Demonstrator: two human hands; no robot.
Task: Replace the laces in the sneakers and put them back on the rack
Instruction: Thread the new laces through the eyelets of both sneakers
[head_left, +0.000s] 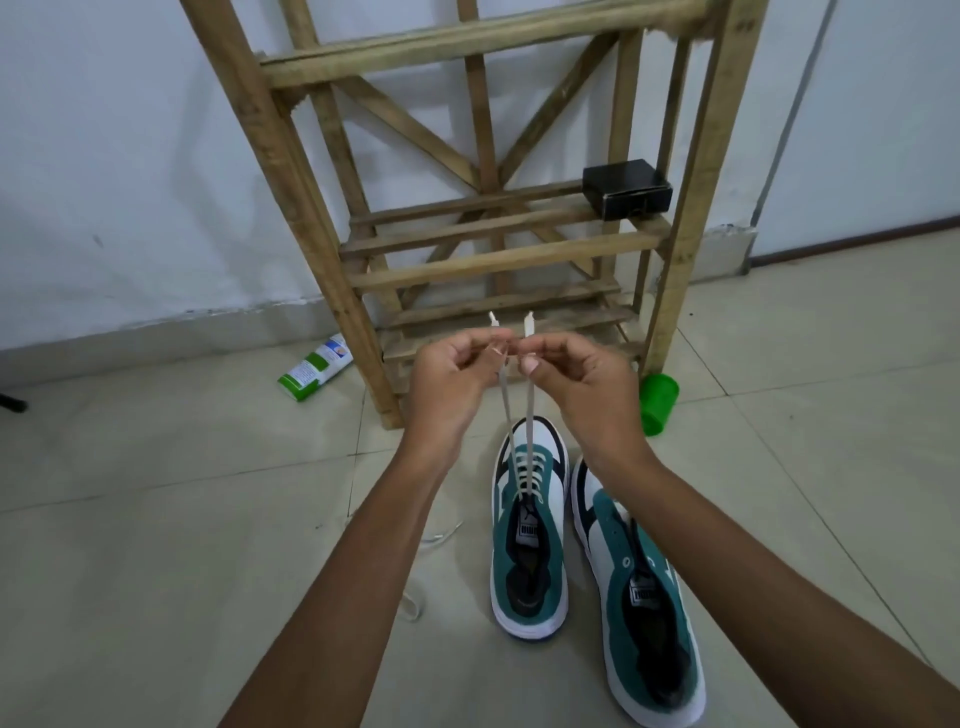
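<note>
white lace (525, 441) runs through the eyelets of the left-hand sneaker (527, 525), and both free ends rise taut from the top eyelets to the hands. the left hand (457, 371) pinches one end between thumb and fingers; the right hand (574, 371) pinches the other end the same way. the two hands are held close together above the toe of the shoe, and a short tip of lace stands up above each pinch.

step in hand, as judged: lacing of this sneaker appears complete up to the top eyelets, and the ends are being pulled even before tying.

the second sneaker (641, 597) lies just beside the first on the tiled floor (156, 519). its eyelets look empty; a dark strip shows down its tongue area, and whether that is a lace cannot be told. a loose pale lace (413, 605) lies on the floor beside the left forearm.

the wooden rack (498, 260) stands against the wall directly beyond the shoes. a black box (626, 195) sits on a middle shelf at its right side. a green cup (657, 402) and a green-and-white tube (314, 366) lie on the floor by its legs.

next move, as judged: keep equal tension on both ends, cross them and tie the bow, then lace the second sneaker before either goes to the rack.
</note>
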